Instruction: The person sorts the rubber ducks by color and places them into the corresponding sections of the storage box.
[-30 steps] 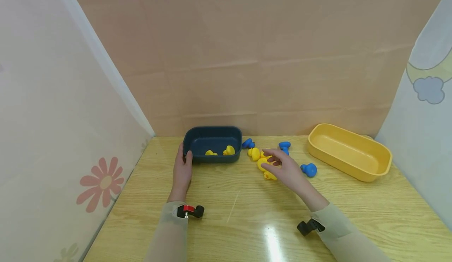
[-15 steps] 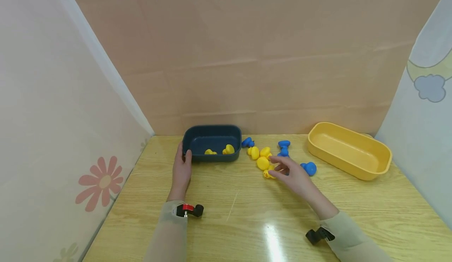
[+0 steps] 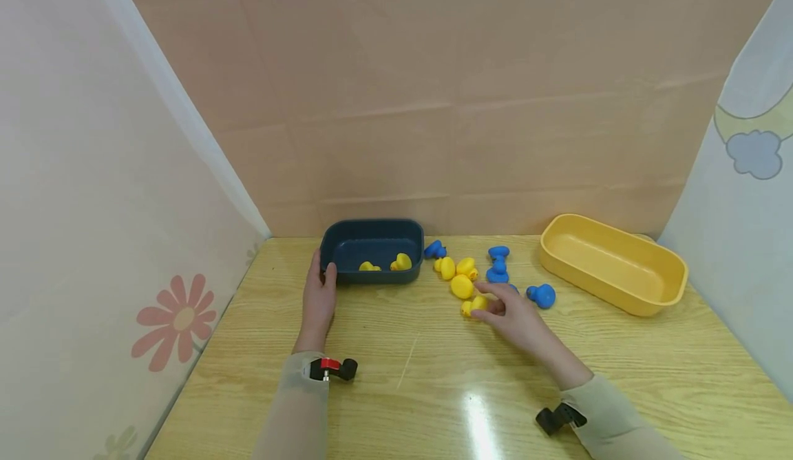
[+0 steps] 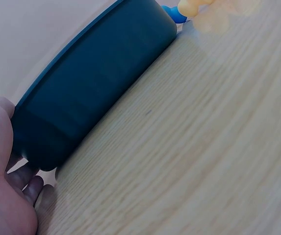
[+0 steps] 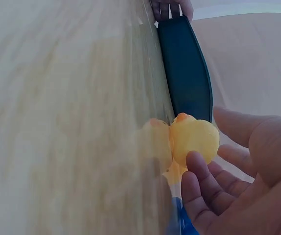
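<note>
While the left hand grips the dark blue plastic tub's left end, the right hand, fingers loosely curled, touches the near small yellow rubber duck on the wooden table; pinching its body squarely seems best.

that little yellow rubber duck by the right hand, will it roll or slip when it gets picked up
The small yellow rubber duck looks rounded and smooth, so it may roll or squirt from a loose pinch. It is probably light and squashy. The right hand is touching it on the glossy wooden table.
</note>
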`<state>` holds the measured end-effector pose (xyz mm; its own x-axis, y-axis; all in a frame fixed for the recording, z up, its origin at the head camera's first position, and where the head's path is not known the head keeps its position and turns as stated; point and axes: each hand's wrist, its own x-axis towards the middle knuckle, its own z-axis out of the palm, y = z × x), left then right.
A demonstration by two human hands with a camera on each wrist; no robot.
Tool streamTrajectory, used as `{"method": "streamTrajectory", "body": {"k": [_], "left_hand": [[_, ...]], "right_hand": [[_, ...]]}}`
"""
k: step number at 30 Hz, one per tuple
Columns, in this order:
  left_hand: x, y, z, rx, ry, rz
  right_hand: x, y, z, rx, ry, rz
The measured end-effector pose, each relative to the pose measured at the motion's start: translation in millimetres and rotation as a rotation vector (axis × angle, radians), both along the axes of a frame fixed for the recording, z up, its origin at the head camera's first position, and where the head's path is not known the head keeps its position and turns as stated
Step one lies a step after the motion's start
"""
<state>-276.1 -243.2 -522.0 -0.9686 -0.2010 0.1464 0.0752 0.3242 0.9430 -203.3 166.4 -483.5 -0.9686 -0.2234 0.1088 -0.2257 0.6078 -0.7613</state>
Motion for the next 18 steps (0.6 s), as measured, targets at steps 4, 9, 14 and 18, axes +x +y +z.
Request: {"method": "streamTrajectory", "body": {"k": [4, 9, 14, 18], "left_hand": [[0.0, -0.8, -1.0, -0.004, -0.003, -0.002], [-0.8, -1.1, -1.7, -0.003, 0.003, -0.001], [-0.4, -1.0, -1.3, -0.001, -0.004, -0.004], [0.2, -0.7, -0.3, -0.002, -0.001, -0.003]], "right_hand": [[0.1, -0.1, -1.7, -0.002, -0.008, 0.004], [-0.7, -0.9, -4.6, 0.005, -0.046, 0.008], [-0.6, -1.5, -5.8, 0.022, -0.063, 0.002], [0.0, -2.1, -5.7, 0.032, -0.062, 0.001]]}}
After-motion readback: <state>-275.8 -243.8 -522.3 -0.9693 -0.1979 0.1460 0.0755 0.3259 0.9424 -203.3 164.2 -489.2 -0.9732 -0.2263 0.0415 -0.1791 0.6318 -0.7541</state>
